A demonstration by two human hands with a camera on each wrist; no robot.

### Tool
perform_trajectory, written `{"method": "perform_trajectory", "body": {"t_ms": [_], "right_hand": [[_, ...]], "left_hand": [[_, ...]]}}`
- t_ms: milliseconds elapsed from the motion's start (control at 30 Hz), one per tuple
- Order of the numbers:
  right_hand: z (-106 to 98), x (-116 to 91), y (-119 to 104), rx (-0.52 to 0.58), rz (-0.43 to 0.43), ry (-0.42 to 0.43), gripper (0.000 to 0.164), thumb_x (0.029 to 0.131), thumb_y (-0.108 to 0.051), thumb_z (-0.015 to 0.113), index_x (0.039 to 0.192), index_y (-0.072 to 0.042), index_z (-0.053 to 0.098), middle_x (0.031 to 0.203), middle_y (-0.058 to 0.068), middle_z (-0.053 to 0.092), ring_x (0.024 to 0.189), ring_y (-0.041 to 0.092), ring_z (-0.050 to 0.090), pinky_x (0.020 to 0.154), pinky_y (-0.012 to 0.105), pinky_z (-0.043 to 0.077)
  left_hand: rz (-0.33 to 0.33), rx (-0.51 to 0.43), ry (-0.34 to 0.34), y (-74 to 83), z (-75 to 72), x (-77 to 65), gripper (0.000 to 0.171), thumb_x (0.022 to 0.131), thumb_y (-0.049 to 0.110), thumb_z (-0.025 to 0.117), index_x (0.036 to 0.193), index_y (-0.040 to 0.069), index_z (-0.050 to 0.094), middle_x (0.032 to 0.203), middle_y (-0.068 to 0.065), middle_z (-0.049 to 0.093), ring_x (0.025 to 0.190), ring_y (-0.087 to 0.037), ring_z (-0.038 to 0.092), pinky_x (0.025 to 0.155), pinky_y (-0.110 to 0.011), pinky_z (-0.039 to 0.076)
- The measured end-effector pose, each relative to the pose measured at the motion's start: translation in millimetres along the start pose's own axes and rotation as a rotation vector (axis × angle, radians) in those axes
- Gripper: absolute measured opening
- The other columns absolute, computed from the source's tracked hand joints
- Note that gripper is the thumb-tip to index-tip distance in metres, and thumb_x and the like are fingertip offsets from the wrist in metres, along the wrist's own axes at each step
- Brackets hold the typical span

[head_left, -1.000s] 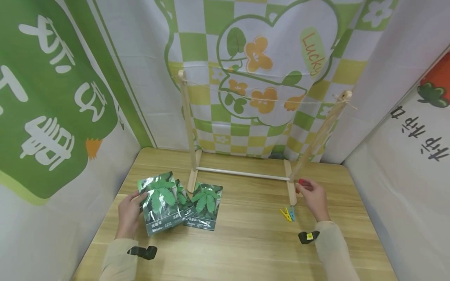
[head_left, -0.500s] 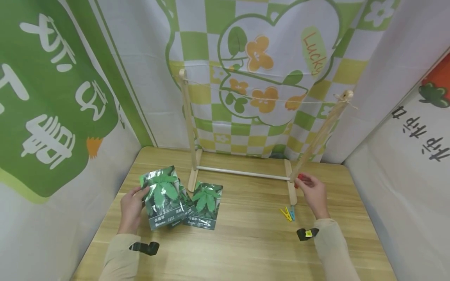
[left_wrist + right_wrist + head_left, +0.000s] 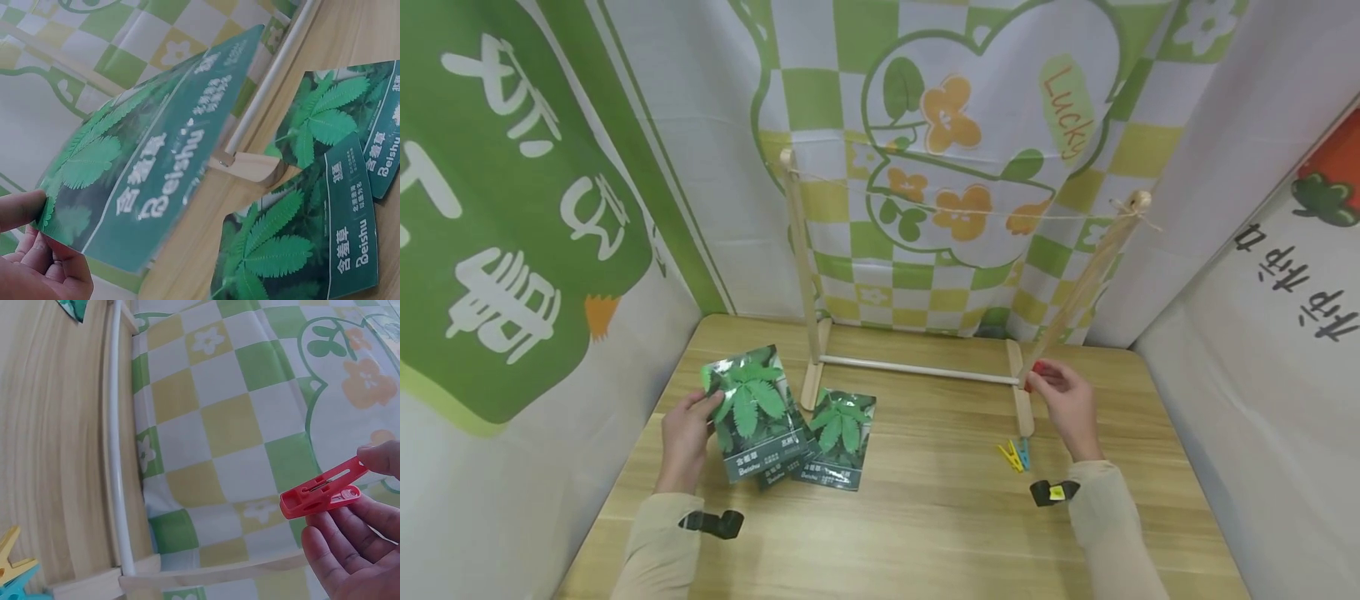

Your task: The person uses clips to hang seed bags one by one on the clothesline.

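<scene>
My left hand (image 3: 685, 442) pinches a green seed packet (image 3: 752, 417) by its left edge, thumb on the front. In the left wrist view that packet (image 3: 150, 169) is tilted up, above two more packets lying on the table. One of these packets (image 3: 837, 437) shows clearly in the head view; the other is mostly hidden under the held one. Between thumb and fingers, my right hand (image 3: 1066, 410) holds a red clothespin (image 3: 322, 490) beside the rack's right post. Yellow (image 3: 1009, 457) and blue (image 3: 1025, 455) clothespins lie on the table near the right foot.
A wooden rack with a left post (image 3: 802, 267) and right post (image 3: 1086, 287) stands at the table's back. A thin string (image 3: 955, 210) runs between the post tops, and a white rod (image 3: 917, 369) joins the feet. Printed cloth (image 3: 895, 308) hangs behind.
The left hand has raised the packet slightly, moving it up and to the right. The right hand has moved a little upward with the red clothespin.
</scene>
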State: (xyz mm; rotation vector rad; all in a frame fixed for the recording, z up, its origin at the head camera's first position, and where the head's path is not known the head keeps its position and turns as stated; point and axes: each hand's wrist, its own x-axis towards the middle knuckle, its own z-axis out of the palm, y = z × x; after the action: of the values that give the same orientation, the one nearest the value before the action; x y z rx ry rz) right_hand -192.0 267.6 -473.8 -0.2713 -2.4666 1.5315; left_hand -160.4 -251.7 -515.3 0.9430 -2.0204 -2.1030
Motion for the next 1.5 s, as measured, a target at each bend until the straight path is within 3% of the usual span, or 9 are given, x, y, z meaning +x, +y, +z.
{"method": "perform_trajectory", "body": {"t_ms": [100, 333, 467, 800, 1133, 1500], "right_hand": [[-0.1, -0.1, -4.5, 0.026, -0.002, 0.004, 0.037, 0.088, -0.025, 0.073, 0.117, -0.002, 0.067, 0.092, -0.014, 0.063, 0.082, -0.007, 0.056, 0.072, 0.008, 0.047], [1.6, 2.7, -12.2, 0.055, -0.023, 0.008, 0.036, 0.088, -0.022, 0.073, 0.115, -0.001, 0.067, 0.09, -0.017, 0.063, 0.08, -0.006, 0.058, 0.07, 0.009, 0.048], [2.6, 4.8, -14.1, 0.072, -0.057, 0.008, 0.035, 0.088, -0.021, 0.073, 0.115, 0.0, 0.067, 0.09, -0.017, 0.062, 0.081, -0.006, 0.059, 0.071, 0.008, 0.049], [3.4, 7.0, -25.2, 0.072, -0.121, -0.004, 0.032, 0.089, -0.017, 0.072, 0.114, 0.001, 0.066, 0.089, -0.016, 0.063, 0.081, -0.005, 0.059, 0.072, 0.008, 0.049], [2.1, 9.6, -36.8, 0.105, -0.168, -0.005, 0.032, 0.088, -0.015, 0.072, 0.113, 0.004, 0.066, 0.087, -0.022, 0.062, 0.082, -0.006, 0.06, 0.075, 0.007, 0.049], [2.2, 14.0, -49.0, 0.126, -0.206, -0.018, 0.034, 0.087, -0.017, 0.074, 0.113, 0.004, 0.066, 0.089, -0.021, 0.064, 0.083, -0.004, 0.062, 0.075, 0.008, 0.05]], "left_hand": [[0.003, 0.002, -0.003, 1.5, 1.7, -1.9, 0.039, 0.094, 0.03, 0.064, 0.122, 0.006, 0.053, 0.102, 0.01, 0.056, 0.087, 0.001, 0.057, 0.091, -0.023, 0.049], [0.001, -0.011, -0.038, 7.0, 5.6, -2.2, 0.057, 0.095, 0.033, 0.063, 0.139, 0.002, 0.044, 0.111, 0.007, 0.053, 0.093, 0.001, 0.056, 0.098, -0.024, 0.045], [0.004, -0.014, -0.05, 11.0, 7.5, -3.2, 0.059, 0.095, 0.034, 0.063, 0.14, 0.002, 0.043, 0.112, 0.008, 0.053, 0.094, 0.001, 0.056, 0.096, -0.023, 0.046], [0.023, -0.087, -0.055, 18.3, 12.7, -4.2, 0.031, 0.094, 0.027, 0.065, 0.117, 0.01, 0.053, 0.102, 0.011, 0.056, 0.087, 0.002, 0.059, 0.081, -0.014, 0.051], [0.051, -0.07, -0.068, 25.6, 19.1, -5.1, 0.038, 0.094, 0.031, 0.065, 0.122, 0.008, 0.051, 0.107, 0.008, 0.054, 0.09, 0.0, 0.058, 0.082, -0.014, 0.051], [0.064, -0.101, -0.087, 36.9, 27.5, -7.1, 0.027, 0.094, 0.027, 0.065, 0.113, 0.012, 0.054, 0.099, 0.011, 0.058, 0.087, -0.001, 0.059, 0.08, -0.015, 0.051]]}}
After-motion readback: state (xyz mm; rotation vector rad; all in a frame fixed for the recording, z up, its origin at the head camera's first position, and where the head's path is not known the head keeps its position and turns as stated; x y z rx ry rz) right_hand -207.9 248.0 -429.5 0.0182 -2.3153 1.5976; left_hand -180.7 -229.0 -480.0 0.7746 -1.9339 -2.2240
